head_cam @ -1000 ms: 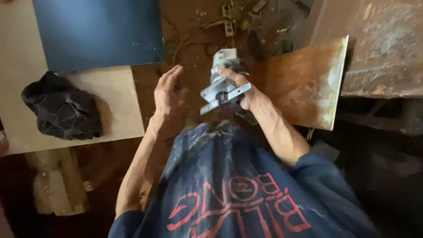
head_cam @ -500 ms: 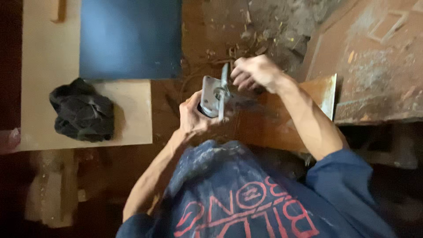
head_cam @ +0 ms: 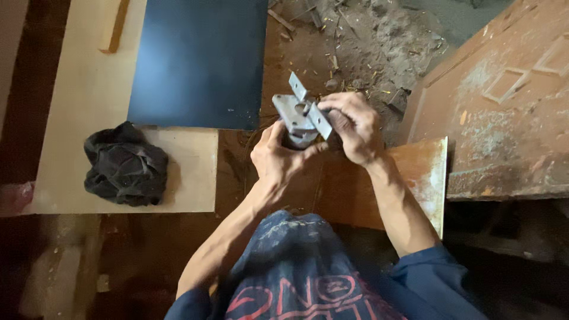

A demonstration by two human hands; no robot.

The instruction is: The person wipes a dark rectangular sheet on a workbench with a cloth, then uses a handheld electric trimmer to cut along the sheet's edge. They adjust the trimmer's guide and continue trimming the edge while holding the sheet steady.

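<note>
Looking down from the head camera, two bare hands meet at the middle of the view around a grey metal bracket (head_cam: pixel 302 115), a flat plate with holes and angled tabs. The left hand (head_cam: pixel 278 157) cups the bracket from below, fingers curled up around its underside and thumb raised beside it. The right hand (head_cam: pixel 355 127) closes over the bracket's right end, fingers bent tight on the tab there. Both hands grip it, and it is held up off the surfaces underneath.

Left of the left hand lies a pale plywood sheet (head_cam: pixel 77 118), with a crumpled black cloth (head_cam: pixel 124 165) resting on it, well apart from the hands. Above and left of the hands, a dark blue panel (head_cam: pixel 198 59) covers part of that sheet. Beyond the right hand, sawdust and wood chips (head_cam: pixel 367 41) litter the ground. Under the right forearm sits a reddish-brown board (head_cam: pixel 415 172), and further right a dusty carved wooden panel (head_cam: pixel 504 101).
</note>
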